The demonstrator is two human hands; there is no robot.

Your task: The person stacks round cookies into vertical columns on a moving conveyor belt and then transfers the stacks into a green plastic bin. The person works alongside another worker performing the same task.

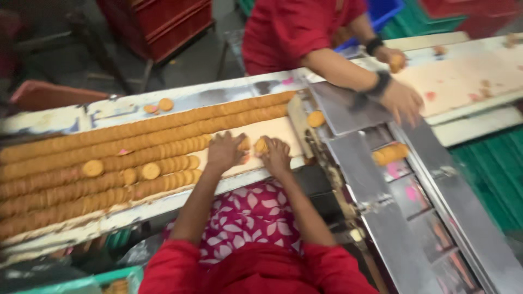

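My left hand [224, 151] and my right hand [276, 154] reach side by side onto the cream conveyor belt [275, 130]. Between them they pinch a short stack of round golden biscuits [260, 145] standing on edge. To the left of my hands, long rows of biscuits [109, 158] lie shingled along the belt in several lanes. A few loose biscuits [93, 167] lie flat on top of the rows. The picture is blurred by motion.
Across the belt a person in a red shirt [294, 27] rests one hand [402, 100] on a steel chute [348, 106] and holds a biscuit in the other hand [393, 59]. A small stack of biscuits [390, 153] sits in the steel packing channel [414, 218]. Red crates [169, 22] stand behind.
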